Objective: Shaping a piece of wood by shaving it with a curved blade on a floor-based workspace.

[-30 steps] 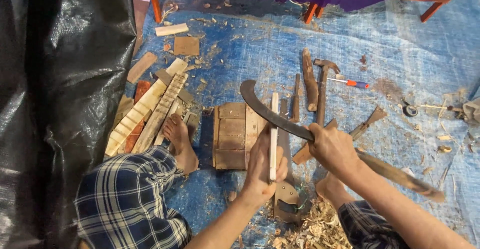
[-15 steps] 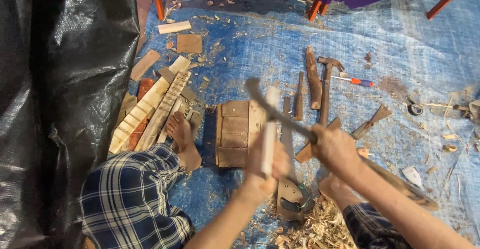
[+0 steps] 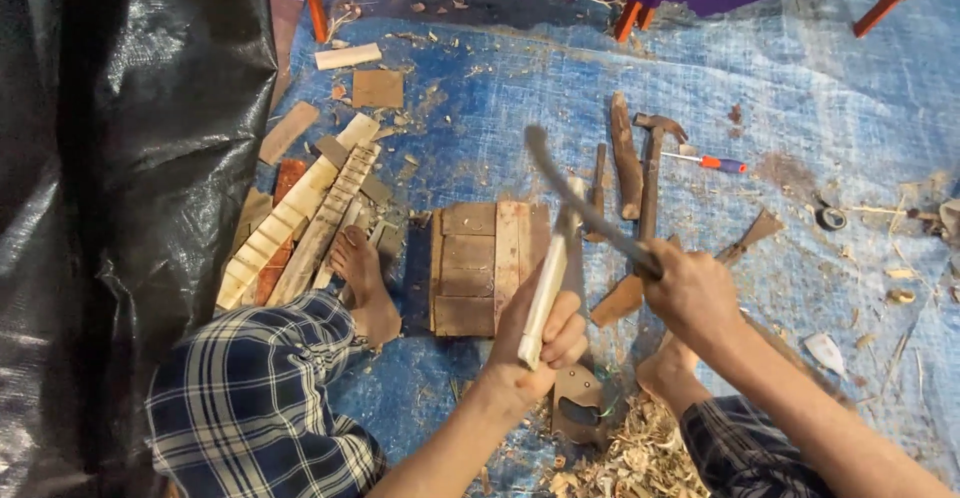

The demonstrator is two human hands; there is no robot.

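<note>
Pale wooden stick (image 3: 548, 283) stands nearly upright in the left hand (image 3: 540, 343), fingers wrapped around it. Right hand (image 3: 690, 293) grips a curved blade (image 3: 570, 198) against it, above a wooden board (image 3: 480, 268) on blue tarp (image 3: 800, 108).

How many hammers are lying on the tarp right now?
1: the hammer lies on the blue tarp right of the wooden board, beyond the right hand. Others may be hidden under scraps.
</note>
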